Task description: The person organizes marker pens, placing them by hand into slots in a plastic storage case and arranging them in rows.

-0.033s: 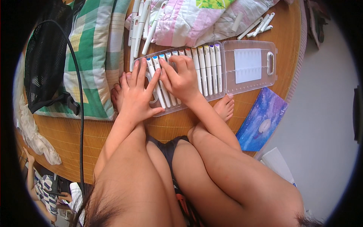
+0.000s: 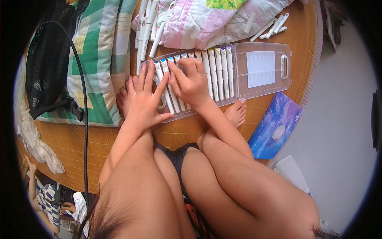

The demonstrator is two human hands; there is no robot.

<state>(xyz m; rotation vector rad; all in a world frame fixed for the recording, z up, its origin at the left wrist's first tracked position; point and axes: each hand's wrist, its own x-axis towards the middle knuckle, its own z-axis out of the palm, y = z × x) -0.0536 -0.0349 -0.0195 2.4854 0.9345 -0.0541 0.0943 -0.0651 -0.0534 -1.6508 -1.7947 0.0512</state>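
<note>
A clear plastic case (image 2: pixel 262 93) lies opened on the mat. Its left half holds a row of white markers (image 2: pixel 219 77) with coloured cap ends. My left hand (image 2: pixel 145 99) is spread with its fingers apart over the case's left end, its fingertips beside the leftmost markers. My right hand (image 2: pixel 191 83) is bent over the middle of the row. Its index finger and thumb are on a blue-ended marker (image 2: pixel 171 59), the other fingers curled in. The palm and fingers of that hand hide parts of several markers.
More white markers (image 2: pixel 148 28) lie loose beyond the case, others (image 2: pixel 274 28) at the far right. A pink-white quilt (image 2: pixel 187 24), green checked bedding (image 2: pixel 91 59), black mesh bag (image 2: pixel 49 67) and black cable (image 2: pixel 85 119) lie around. A blue-purple painted booklet (image 2: pixel 274 127) sits right. Another person (image 2: pixel 47 199) is lower left.
</note>
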